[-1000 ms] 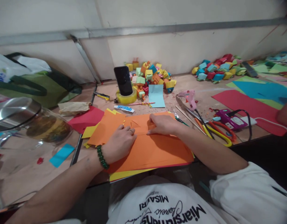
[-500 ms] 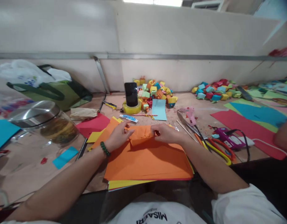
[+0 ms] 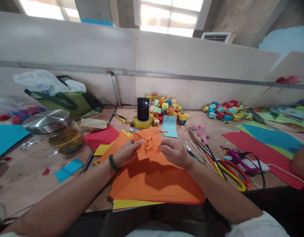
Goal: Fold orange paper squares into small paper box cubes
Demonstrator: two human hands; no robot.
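While both hands work: the left hand [image 3: 128, 153] and right hand [image 3: 174, 152] pinch opposite sides of a folded orange paper piece [image 3: 149, 143], lifted just above the stack.
Grip: fingertips clamp on the paper's edges, hands close together with the creased piece between them; that hold looks suited to keeping the folds tight.
Support: a stack of flat orange and yellow paper sheets [image 3: 157, 184] lies under the hands, its near edge overhanging the wooden table's [image 3: 31, 184] front rim.
Left side: a glass jar with a steel lid [image 3: 54, 133] stands near the left forearm.
Right side: yellow-handled scissors [image 3: 231, 169] and a purple glue gun [image 3: 240, 158] lie near the right forearm.
Beyond: a black phone propped in a yellow tape roll [image 3: 142, 113]; a pile of small coloured paper cubes [image 3: 166, 108] behind it.
Open room: bare table at the near left.
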